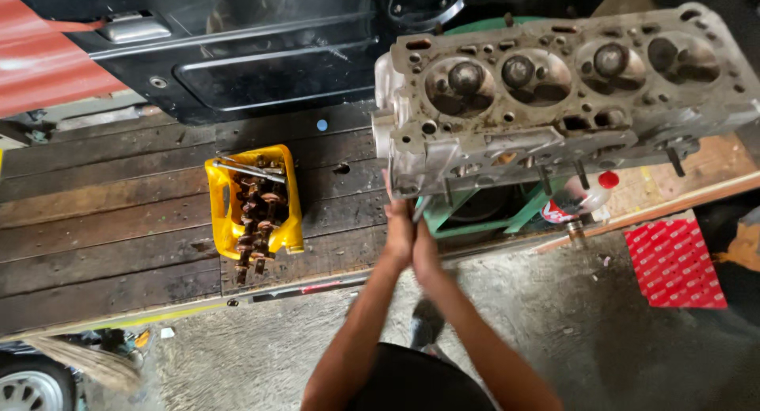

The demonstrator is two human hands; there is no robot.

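Resting on a green stand, the grimy cylinder head lies combustion side up. Both hands, left hand and right hand, press together, fingers wrapped around a thin metal tool at its near corner. A yellow tub holding a crankshaft sits well apart on the wooden planks.

I see a grimy grey cylinder head resting face-up on a green stand, four round chambers showing, and a thin metal tool at its near-left corner.
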